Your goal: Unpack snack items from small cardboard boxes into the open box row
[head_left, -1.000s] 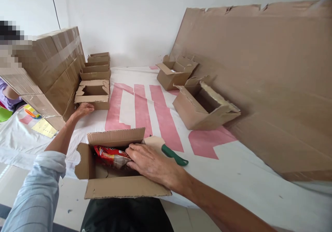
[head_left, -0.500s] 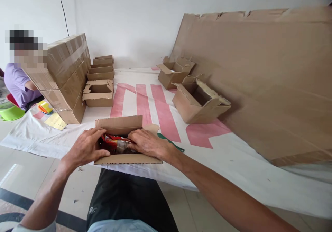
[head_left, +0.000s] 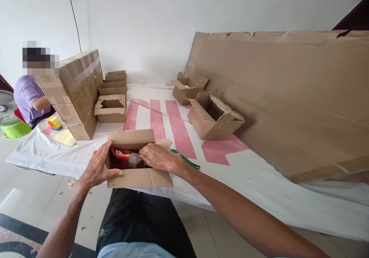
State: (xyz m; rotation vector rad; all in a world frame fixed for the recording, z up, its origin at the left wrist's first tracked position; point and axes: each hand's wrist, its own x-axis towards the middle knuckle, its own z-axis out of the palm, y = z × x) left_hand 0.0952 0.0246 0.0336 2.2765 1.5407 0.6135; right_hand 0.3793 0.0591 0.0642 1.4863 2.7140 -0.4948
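Gripping the small box (head_left: 135,165) now, your left hand (head_left: 98,167) has come back; right-hand fingers (head_left: 147,156) press the red packet (head_left: 123,158) inside.

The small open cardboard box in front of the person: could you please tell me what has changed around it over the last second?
The left hand came back from the far empty carton and gripped the left side of the small open cardboard box. The near flap is now folded up. The right hand stayed on the red snack packet; the green-handled tool did not move.
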